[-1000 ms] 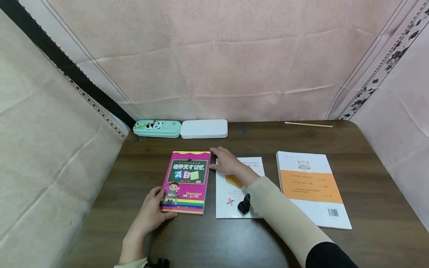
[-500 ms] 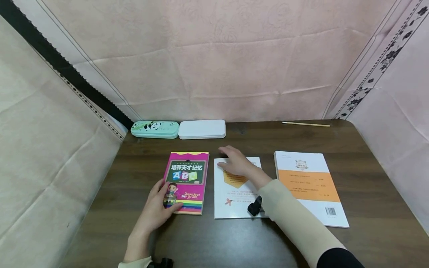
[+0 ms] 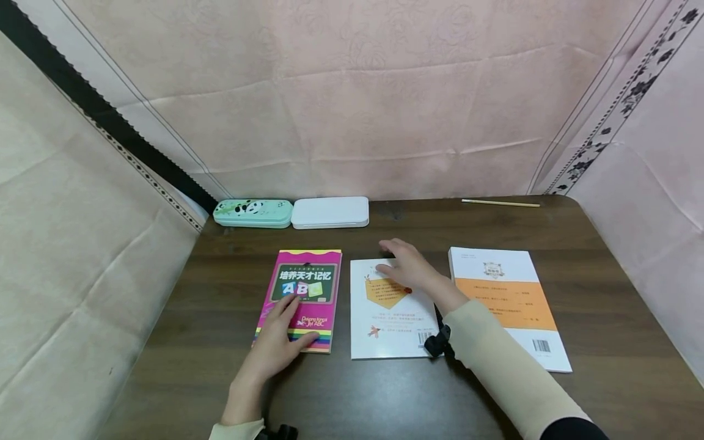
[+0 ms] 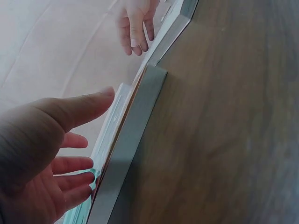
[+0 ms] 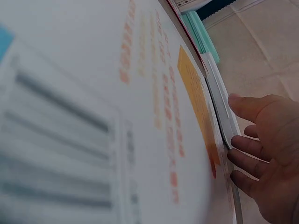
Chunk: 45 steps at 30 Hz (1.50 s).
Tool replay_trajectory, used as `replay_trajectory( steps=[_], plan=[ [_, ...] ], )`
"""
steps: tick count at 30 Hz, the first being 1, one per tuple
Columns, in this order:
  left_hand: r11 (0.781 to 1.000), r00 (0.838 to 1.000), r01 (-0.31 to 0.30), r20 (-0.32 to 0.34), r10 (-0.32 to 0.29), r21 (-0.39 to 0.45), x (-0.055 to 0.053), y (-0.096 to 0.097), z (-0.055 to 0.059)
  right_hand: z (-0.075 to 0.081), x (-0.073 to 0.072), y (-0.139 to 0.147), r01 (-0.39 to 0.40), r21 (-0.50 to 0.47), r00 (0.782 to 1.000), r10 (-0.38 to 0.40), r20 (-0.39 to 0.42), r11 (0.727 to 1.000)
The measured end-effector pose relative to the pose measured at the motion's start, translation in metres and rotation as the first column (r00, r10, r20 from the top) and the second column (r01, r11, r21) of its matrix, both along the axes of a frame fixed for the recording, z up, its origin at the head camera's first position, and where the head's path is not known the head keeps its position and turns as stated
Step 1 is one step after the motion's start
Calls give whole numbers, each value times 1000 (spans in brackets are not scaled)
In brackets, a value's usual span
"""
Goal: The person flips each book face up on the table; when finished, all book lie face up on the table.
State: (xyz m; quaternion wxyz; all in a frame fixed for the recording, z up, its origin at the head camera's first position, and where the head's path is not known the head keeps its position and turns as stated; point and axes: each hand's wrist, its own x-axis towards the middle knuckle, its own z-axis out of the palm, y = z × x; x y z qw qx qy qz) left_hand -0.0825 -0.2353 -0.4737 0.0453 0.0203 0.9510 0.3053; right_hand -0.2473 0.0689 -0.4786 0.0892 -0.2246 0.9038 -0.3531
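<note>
My left hand (image 3: 277, 345) lies over the lower left part of a pink book (image 3: 321, 308) with a green chalkboard picture and ABC blocks on its cover. Its fingers are fairly straight, and in the left wrist view they show at the book's edge (image 4: 133, 140), thumb apart. My right hand (image 3: 409, 267) is over the upper right of a white book (image 3: 385, 336) with an orange pentagon. In the right wrist view the right fingers (image 5: 252, 149) are loosely spread with nothing between them. The white book lies flat, a narrow gap right of the pink one.
A thicker white and orange book (image 3: 506, 305) lies at the right, partly behind the right sleeve (image 3: 495, 348). Along the back edge are a mint panda pencil case (image 3: 253, 214), a white case (image 3: 330, 212) and a thin stick (image 3: 500, 203). Cloth (image 3: 357, 110) hangs behind the brown table (image 3: 385, 403).
My right hand has left the pink book's upper right edge and moved right over the white book. My left hand has slid from its lower left edge farther onto the pink cover.
</note>
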Motion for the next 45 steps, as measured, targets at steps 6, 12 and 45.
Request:
replay_trajectory(
  steps=[6, 12, 45],
  plan=[
    [1000, 1000, 22, -12, -22, 0, -3, 8, -1, -2, 3, 17, 42, -4, 999, -42, 18, 999],
    [999, 999, 44, -27, -43, 9, -4, 15, -2, -2, 7, 33, 57, 9, 998, -57, 2, 998],
    [957, 956, 283, 61, -287, 64, -1, 79, 4, -3, 17, 76, 49, 120, 999, -47, -24, 992]
  ],
)
